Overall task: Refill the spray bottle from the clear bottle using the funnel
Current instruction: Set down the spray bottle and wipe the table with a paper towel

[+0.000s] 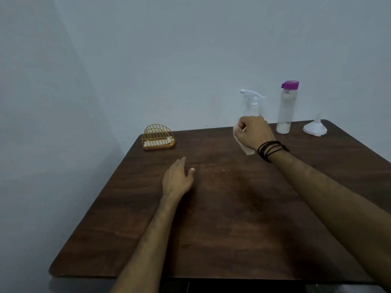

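A dark wood-grain counter (222, 218) filled the lower half of the frame, set against a pale wall. In the upper right of the frame the spray bottle (251, 106) stood upright near the counter's far edge, its long axis vertical; its white trigger head was seen pointing its nozzle toward the left of the frame. The lower body of the bottle was hidden behind the right hand (252, 132). Just to its right the clear bottle (286, 108) stood upright as well, long axis vertical, closed by a purple cap and apart from the spray bottle. Further right, near the counter's far right corner, the white funnel (315, 127) rested mouth-down, its spout pointing up and tilted slightly to the right.

The right hand's grip was curled closed around a piece of white tissue (243, 144), which hung below the fist; black bands (270, 150) were worn at the wrist. Whether the fist touched the spray bottle could not be told. The left hand (178, 178) was held at centre left of the frame over the counter, its fingers straight and relaxed, gripping nothing.

A yellow wire holder (158, 136) with white napkins in it sat near the counter's far left corner.
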A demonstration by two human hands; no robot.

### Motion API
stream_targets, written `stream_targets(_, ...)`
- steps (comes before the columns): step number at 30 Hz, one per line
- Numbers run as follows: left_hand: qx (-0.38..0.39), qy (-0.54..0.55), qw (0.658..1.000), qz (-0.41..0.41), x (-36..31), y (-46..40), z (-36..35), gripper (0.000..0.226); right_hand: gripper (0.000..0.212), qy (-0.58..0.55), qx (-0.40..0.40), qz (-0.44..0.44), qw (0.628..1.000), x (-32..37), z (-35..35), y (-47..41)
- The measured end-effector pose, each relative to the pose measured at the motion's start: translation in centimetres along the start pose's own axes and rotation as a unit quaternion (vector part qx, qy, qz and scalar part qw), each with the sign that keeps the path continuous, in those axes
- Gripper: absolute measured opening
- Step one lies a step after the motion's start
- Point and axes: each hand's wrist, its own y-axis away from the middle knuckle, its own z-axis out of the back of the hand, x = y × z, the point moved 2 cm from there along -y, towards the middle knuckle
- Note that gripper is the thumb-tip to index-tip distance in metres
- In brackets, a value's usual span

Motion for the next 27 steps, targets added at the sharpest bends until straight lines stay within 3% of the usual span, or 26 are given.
stream_targets(3, 0.073, -0.098, 0.992, -0.003, 0.7, -0.1, -1.5, 0.067, 0.021, 0.073, 0.041, 0.027, 0.996, -0.7, -1.9, 1.6)
stream_targets(8, 0.050, -0.123, 0.991, -0.014, 1.4, 0.1, -2.3, 0.066, 0.016, 0.062, 0.182, -0.024, 0.981, -2.1, -6.3, 4.7)
stream_targets(11, 0.047, -0.127, 0.991, -0.012, 1.4, 0.1, -2.4, 0.067, 0.023, -0.046, 0.166, -0.075, 0.982, -2.1, -7.5, 4.6)
stream_targets(14, 0.042, -0.127, 0.991, -0.010, 1.5, 0.2, -2.5, 0.067, 0.013, -0.189, 0.139, -0.191, 0.953, -2.3, -8.3, 3.9)
stream_targets(16, 0.042, -0.127, 0.991, -0.013, 1.6, 0.2, -2.5, 0.067, 0.019, -0.190, 0.115, -0.221, 0.949, -2.9, -8.5, 3.7)
stream_targets(19, 0.041, -0.128, 0.991, -0.014, 1.7, 0.1, -2.6, 0.067, 0.045, -0.029, 0.131, -0.101, 0.986, -3.7, -8.1, 3.7)
stream_targets(21, 0.041, -0.128, 0.991, -0.013, 1.7, 0.1, -2.7, 0.067, 0.054, 0.039, 0.171, 0.024, 0.984, -3.6, -7.8, 3.5)
stream_targets(23, 0.040, -0.127, 0.991, -0.014, 1.6, 0.1, -2.7, 0.067, 0.051, 0.068, 0.266, 0.099, 0.956, -3.5, -7.4, 3.3)
stream_targets(25, 0.038, -0.126, 0.991, -0.015, 1.6, 0.1, -2.6, 0.067, 0.045, 0.083, 0.363, 0.102, 0.923, -3.5, -7.1, 3.8)
stream_targets(27, 0.042, -0.127, 0.991, -0.014, 1.6, 0.1, -2.6, 0.067, 0.034, 0.092, 0.358, 0.102, 0.924, -3.0, -6.8, 5.0)
